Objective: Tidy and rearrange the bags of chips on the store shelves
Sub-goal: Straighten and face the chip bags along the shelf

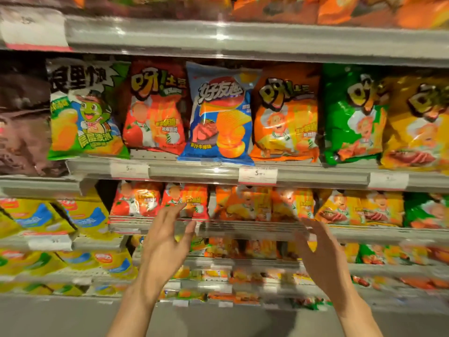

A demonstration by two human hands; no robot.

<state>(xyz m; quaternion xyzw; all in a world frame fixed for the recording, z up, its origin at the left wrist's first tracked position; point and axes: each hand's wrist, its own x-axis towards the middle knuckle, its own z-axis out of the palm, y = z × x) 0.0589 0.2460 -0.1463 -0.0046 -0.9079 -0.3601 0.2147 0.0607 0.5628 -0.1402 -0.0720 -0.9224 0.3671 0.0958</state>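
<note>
Chip bags fill the store shelves in the head view. On the upper middle shelf stand a green-and-white bag [83, 110], a red bag [155, 105], a blue bag [220, 115], an orange bag [285, 115], a green bag [352, 113] and a yellow bag [418, 122]. The blue bag leans forward over the shelf edge. My left hand [166, 242] and my right hand [320, 251] are raised in front of the shelf below, fingers spread, holding nothing. Both hover before a row of red bags [136, 200] and orange bags [245, 203].
Price labels [257, 175] hang on the grey shelf rail [194, 171]. Yellow-and-blue bags [85, 215] fill the left bay, dark brown bags [21, 117] sit at the far left. Lower shelves hold more small bags; the grey floor [73, 317] lies beneath.
</note>
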